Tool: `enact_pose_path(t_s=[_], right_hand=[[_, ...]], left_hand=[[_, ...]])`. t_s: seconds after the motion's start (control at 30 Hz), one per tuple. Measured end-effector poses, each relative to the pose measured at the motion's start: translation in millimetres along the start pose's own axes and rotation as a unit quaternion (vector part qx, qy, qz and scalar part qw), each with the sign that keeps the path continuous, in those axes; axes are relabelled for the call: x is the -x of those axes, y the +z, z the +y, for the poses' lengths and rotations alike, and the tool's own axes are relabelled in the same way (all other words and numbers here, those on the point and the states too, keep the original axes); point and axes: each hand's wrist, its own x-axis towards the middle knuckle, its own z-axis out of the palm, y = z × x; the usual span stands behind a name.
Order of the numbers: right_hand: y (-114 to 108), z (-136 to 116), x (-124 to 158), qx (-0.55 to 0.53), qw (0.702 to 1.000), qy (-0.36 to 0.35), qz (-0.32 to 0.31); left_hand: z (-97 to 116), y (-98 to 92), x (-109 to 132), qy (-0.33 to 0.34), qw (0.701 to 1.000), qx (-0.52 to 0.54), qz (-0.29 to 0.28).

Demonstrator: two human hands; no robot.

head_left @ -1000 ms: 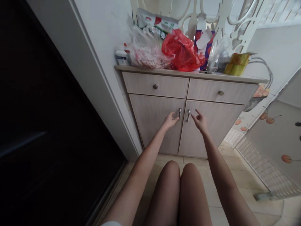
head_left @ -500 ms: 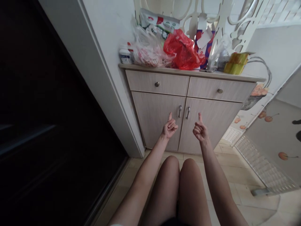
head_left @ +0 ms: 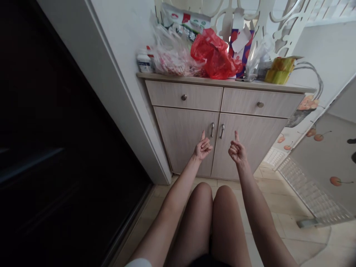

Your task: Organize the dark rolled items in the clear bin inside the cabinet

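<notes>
My left hand (head_left: 203, 147) is curled into a fist with the thumb pointing up, held in the air just in front of the left cabinet door (head_left: 183, 142). In the same thumbs-up shape, my right hand (head_left: 236, 150) hovers before the right cabinet door (head_left: 251, 148). Neither hand holds anything. Two metal door handles (head_left: 217, 130) sit side by side just above and between the hands, untouched. Both doors of the pale wood cabinet are closed. My bare knees (head_left: 213, 196) show below the hands.
Two drawers with round knobs (head_left: 184, 97) run above the doors. The cabinet top (head_left: 289, 88) carries a red plastic bag (head_left: 214, 55), clear bags, a small white bottle (head_left: 144, 63) and yellow-green packets (head_left: 279, 70). A dark doorway (head_left: 55, 148) lies left, a white rack (head_left: 314, 193) right on the tiled floor.
A second ago both hands reached to the door handles with fingers out. They have since drawn back from the handles and closed into thumbs-up fists, holding almost still over the last half second.
</notes>
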Motion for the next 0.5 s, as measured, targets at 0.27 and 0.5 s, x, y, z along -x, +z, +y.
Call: enact_pose_path(t_s=[0.27, 0.5], right_hand=[[8, 27, -28, 0.568, 0.792, -0.159, 0.157], [24, 43, -80, 0.693, 0.695, -0.086, 0.171]], left_hand=[[-11, -1.2, -36, 0.14, 0.788, -0.592, 0.095], [-27, 12.4, -79, 0.101, 0.631, -0.755, 0.148]])
